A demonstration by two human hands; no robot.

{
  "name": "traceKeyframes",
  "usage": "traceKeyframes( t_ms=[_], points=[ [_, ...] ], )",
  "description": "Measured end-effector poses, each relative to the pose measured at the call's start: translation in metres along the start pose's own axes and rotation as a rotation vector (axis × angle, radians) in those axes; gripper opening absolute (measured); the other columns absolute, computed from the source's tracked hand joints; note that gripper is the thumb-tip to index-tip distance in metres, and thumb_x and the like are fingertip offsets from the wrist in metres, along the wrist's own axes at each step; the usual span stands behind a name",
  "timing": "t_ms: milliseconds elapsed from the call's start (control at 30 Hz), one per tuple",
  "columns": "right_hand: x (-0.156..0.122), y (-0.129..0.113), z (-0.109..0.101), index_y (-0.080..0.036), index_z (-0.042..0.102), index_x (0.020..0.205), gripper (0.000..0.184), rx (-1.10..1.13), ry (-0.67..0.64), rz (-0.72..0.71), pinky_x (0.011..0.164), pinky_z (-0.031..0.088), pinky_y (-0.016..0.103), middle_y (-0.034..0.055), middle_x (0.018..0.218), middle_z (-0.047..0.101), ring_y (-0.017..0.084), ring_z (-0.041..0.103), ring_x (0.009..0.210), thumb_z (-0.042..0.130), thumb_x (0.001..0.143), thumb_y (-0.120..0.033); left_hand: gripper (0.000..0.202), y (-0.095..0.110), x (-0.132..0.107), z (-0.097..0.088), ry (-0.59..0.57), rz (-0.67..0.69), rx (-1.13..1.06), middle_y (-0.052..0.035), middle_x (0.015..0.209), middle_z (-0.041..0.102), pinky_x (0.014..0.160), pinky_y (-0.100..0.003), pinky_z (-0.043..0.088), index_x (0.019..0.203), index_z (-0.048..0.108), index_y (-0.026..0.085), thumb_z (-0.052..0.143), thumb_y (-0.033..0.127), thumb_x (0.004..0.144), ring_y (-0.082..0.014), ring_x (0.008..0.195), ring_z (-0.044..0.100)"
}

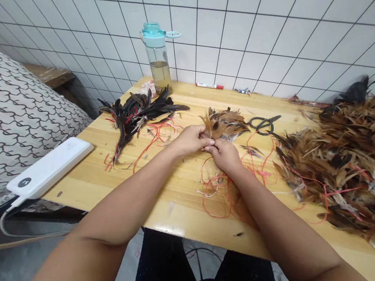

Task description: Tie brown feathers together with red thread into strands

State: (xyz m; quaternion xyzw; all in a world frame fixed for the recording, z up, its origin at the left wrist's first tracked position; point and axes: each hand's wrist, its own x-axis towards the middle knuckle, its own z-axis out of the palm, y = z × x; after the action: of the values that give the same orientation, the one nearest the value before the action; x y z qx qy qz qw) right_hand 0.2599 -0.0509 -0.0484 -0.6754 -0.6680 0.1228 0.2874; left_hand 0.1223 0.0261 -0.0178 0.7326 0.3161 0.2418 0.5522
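Note:
My left hand [191, 140] and my right hand [225, 154] meet over the middle of the table, fingertips pressed together. Between them, a small tuft of brown feathers [211, 126] stands up from the left hand's pinch. My right fingers close at its base; whether they grip feathers or thread is hidden. Just behind lies a little pile of brown feathers [232, 122]. Black-handled scissors [263, 125] rest to its right, blades pointing right. Loose red thread [215, 209] curls over the wood around my right wrist.
A large heap of brown feathers [362, 156] covers the table's right side. Dark feather bunches [137, 115] lie at the back left, near a water bottle [158, 60]. A red marker [209, 86] lies by the tiled wall. A white power bank [50, 168] sits at the left edge.

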Motion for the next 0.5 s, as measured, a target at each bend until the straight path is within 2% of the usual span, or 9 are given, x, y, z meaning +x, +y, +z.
traceKeyframes(
  t_ms=[67, 167, 267, 367, 500],
  points=[
    [-0.001, -0.001, 0.0, -0.017, 0.068, 0.085, 0.018, -0.047, -0.001, 0.014, 0.071, 0.041, 0.034, 0.012, 0.085, 0.068, 0.024, 0.059, 0.079, 0.056, 0.088, -0.032, 0.011, -0.002, 0.0, 0.0, 0.026, 0.064, 0.103, 0.0049, 0.056, 0.053, 0.05, -0.017, 0.034, 0.069, 0.06, 0.012, 0.069, 0.018, 0.069, -0.0063, 0.052, 0.047],
    [-0.002, 0.001, 0.001, -0.02, 0.068, 0.09, 0.016, 0.028, 0.044, -0.023, 0.075, 0.043, 0.033, 0.01, 0.089, 0.069, 0.023, 0.06, 0.084, 0.056, 0.087, -0.03, 0.011, -0.003, 0.0, -0.001, 0.076, 0.103, 0.124, 0.0043, 0.057, 0.054, 0.05, -0.017, 0.033, 0.071, 0.061, 0.013, 0.068, 0.022, 0.071, -0.0069, 0.054, 0.047],
    [0.0, 0.004, 0.001, -0.021, 0.068, 0.091, 0.017, 0.207, 0.12, -0.063, 0.08, 0.045, 0.034, 0.0079, 0.09, 0.07, 0.022, 0.06, 0.086, 0.054, 0.087, -0.03, 0.015, 0.001, -0.001, -0.002, 0.103, 0.055, 0.005, 0.003, 0.055, 0.056, 0.049, -0.018, 0.035, 0.071, 0.059, 0.013, 0.068, 0.025, 0.073, -0.0077, 0.051, 0.05],
    [0.003, 0.007, 0.0, -0.02, 0.068, 0.094, 0.023, 0.456, 0.187, -0.027, 0.083, 0.046, 0.035, 0.0075, 0.092, 0.071, 0.021, 0.061, 0.087, 0.054, 0.086, -0.037, 0.016, 0.007, -0.003, -0.004, 0.112, -0.007, -0.133, 0.0014, 0.055, 0.058, 0.05, -0.019, 0.04, 0.071, 0.058, 0.012, 0.069, 0.022, 0.073, -0.0079, 0.05, 0.052],
    [0.006, 0.009, -0.004, -0.019, 0.069, 0.092, 0.035, 0.696, 0.176, 0.059, 0.08, 0.048, 0.034, 0.0057, 0.088, 0.071, 0.021, 0.062, 0.086, 0.057, 0.083, -0.05, 0.018, 0.014, -0.005, -0.006, 0.093, -0.019, -0.195, 0.001, 0.054, 0.058, 0.05, -0.019, 0.04, 0.069, 0.058, 0.01, 0.073, 0.02, 0.071, -0.0072, 0.049, 0.052]
  ],
)
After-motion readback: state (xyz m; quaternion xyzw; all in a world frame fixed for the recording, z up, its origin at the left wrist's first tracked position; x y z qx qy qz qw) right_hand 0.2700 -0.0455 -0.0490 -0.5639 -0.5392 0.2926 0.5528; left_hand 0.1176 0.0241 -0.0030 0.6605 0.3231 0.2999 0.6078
